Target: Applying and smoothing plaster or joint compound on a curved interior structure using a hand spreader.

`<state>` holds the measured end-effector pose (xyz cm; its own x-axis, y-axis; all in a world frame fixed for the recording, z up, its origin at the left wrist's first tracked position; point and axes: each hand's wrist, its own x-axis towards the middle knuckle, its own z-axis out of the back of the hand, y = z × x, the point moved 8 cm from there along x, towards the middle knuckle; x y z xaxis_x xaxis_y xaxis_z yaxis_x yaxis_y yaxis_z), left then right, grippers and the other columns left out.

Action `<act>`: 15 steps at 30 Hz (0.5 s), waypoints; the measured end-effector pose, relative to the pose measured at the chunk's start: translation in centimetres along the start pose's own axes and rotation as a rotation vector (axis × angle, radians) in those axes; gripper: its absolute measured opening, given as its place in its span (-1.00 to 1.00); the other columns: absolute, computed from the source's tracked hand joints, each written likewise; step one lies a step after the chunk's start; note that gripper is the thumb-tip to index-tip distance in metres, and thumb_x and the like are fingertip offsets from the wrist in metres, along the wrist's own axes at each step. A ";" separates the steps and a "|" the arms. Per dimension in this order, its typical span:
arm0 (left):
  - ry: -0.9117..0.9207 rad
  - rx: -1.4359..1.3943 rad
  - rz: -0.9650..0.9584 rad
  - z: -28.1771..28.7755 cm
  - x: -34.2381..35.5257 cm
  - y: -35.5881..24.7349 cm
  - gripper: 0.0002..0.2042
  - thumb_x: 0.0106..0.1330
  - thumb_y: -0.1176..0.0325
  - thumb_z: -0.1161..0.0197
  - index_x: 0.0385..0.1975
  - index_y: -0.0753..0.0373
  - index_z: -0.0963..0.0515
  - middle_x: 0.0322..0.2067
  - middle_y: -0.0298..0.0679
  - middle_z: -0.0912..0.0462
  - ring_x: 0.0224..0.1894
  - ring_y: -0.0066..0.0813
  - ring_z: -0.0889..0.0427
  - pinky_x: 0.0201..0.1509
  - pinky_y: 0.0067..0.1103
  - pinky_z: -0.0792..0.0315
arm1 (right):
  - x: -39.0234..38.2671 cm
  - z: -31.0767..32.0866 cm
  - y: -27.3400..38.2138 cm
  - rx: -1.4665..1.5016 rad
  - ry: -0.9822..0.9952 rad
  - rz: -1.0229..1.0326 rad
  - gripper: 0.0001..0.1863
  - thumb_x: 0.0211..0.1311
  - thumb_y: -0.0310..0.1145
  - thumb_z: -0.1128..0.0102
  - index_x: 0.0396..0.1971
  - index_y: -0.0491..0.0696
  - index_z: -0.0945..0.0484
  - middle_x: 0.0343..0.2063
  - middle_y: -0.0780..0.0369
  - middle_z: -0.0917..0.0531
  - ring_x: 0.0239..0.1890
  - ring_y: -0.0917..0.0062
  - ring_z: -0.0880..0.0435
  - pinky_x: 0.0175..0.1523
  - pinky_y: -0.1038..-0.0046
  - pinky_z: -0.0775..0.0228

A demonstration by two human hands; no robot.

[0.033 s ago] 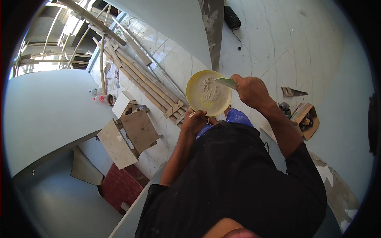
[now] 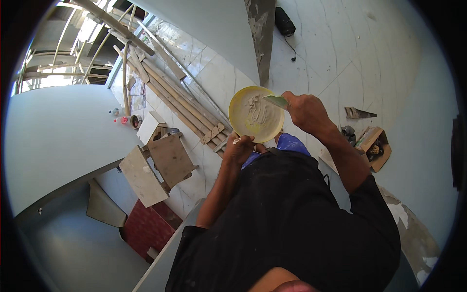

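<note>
Yellow bowl (image 2: pixel 234 108), gripped nearside by the left hand (image 2: pixel 238 148), underside fingers not visible, may tip if the scraper (image 2: pixel 276 100), clenched in the right hand (image 2: pixel 307 113), presses hard.

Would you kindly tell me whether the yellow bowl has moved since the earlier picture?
No, not visibly: the yellow bowl keeps the same place relative to the wooden poles.

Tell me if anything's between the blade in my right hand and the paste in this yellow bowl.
Nothing visible stands between them: the flat blade in your right hand extends over the right rim of the yellow bowl, pointing toward the paste. Your left hand holds the near rim, out of that path.
</note>
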<state>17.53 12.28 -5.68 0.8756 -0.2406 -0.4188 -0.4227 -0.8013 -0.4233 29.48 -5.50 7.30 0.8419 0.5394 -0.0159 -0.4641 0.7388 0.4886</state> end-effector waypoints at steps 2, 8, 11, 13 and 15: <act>-0.090 0.054 -0.050 0.5 0.0 0.3 -0.56 0.17 0.67 -0.17 0.10 0.48 -0.35 -0.08 0.05 -0.62 -0.32 0.00 -0.73 -0.50 -0.10 -0.71 | 0.2 -0.8 0.9 -0.025 0.029 -0.012 -0.86 0.31 -0.37 -0.22 -0.23 -0.11 -0.54 -0.65 0.03 -0.63 -0.57 0.10 -0.69 -0.45 0.13 -0.47; -0.142 0.058 -0.124 3.0 0.2 2.1 -0.51 0.16 0.65 -0.19 0.14 0.46 -0.33 -0.14 0.01 -0.61 -0.38 -0.16 -0.71 -0.51 -0.24 -0.74 | -0.5 -2.2 2.9 -0.066 0.084 0.019 -0.92 0.25 -0.42 -0.14 -0.31 -0.09 -0.54 -0.62 0.06 -0.68 -0.52 0.15 -0.75 -0.44 0.16 -0.53; -0.154 0.044 -0.148 2.0 0.0 1.9 -0.51 0.15 0.64 -0.21 0.14 0.46 -0.34 -0.13 -0.01 -0.62 -0.31 -0.17 -0.72 -0.50 -0.25 -0.74 | -1.2 -2.9 3.1 -0.018 0.125 0.029 -0.92 0.23 -0.42 -0.15 -0.31 -0.08 -0.55 -0.62 0.06 -0.68 -0.53 0.15 -0.74 -0.44 0.15 -0.53; -0.169 0.018 -0.149 2.4 0.1 2.1 -0.50 0.15 0.64 -0.22 0.14 0.45 -0.34 -0.11 0.00 -0.62 -0.25 -0.14 -0.72 -0.51 -0.23 -0.74 | -1.8 -3.6 3.0 0.020 0.170 0.051 -0.52 -0.07 -0.15 -0.52 -0.19 -0.09 -0.57 -0.62 0.06 -0.67 -0.54 0.14 -0.73 -0.43 0.15 -0.52; -0.186 -0.007 -0.150 2.4 0.2 1.7 -0.50 0.15 0.64 -0.22 0.15 0.45 -0.33 -0.09 0.00 -0.61 -0.19 -0.11 -0.72 -0.52 -0.21 -0.74 | -2.1 -3.6 2.5 0.069 0.182 0.012 -0.57 0.00 -0.17 -0.48 -0.19 -0.09 -0.57 -0.61 0.05 -0.67 -0.51 0.12 -0.73 -0.40 0.14 -0.52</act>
<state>16.40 12.18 -8.43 0.8703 -0.0137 -0.4923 -0.2885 -0.8243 -0.4871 25.55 -3.33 5.46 0.7699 0.6165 -0.1648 -0.4482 0.7062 0.5481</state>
